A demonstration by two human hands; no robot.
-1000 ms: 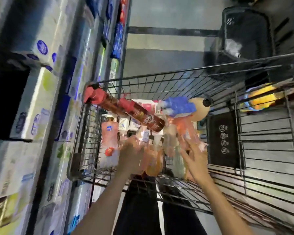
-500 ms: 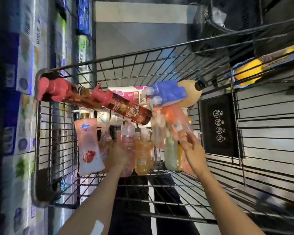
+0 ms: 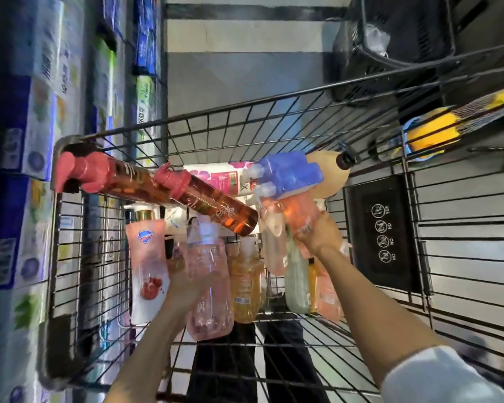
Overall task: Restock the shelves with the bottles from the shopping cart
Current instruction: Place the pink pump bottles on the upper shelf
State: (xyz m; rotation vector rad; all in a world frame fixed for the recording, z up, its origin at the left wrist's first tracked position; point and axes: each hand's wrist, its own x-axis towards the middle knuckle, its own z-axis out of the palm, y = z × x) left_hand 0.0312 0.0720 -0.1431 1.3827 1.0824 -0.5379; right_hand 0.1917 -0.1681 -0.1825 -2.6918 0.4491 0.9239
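Note:
A wire shopping cart (image 3: 245, 112) holds several bottles. My left hand (image 3: 184, 286) grips a clear pink bottle (image 3: 210, 274) near the cart's front edge. My right hand (image 3: 320, 234) grips an orange bottle (image 3: 297, 213) whose top points away from me. Two dark amber bottles with red pump caps (image 3: 169, 190) lie across the pile on the left. A pink-and-white bottle (image 3: 147, 269) stands left of my left hand. Blue bottles (image 3: 288, 173) and a tan bottle (image 3: 329, 178) lie at the far side.
Shelves (image 3: 35, 141) packed with blue and white boxes run along the left, close to the cart. The cart's folded child seat panel (image 3: 384, 231) is to the right. A black basket (image 3: 396, 45) sits on the floor beyond. A yellow and blue package (image 3: 437, 129) lies far right.
My left hand has lifted the clear pink bottle toward me. My right hand has closed round the orange bottle. The view has swung left and nearer the cart.

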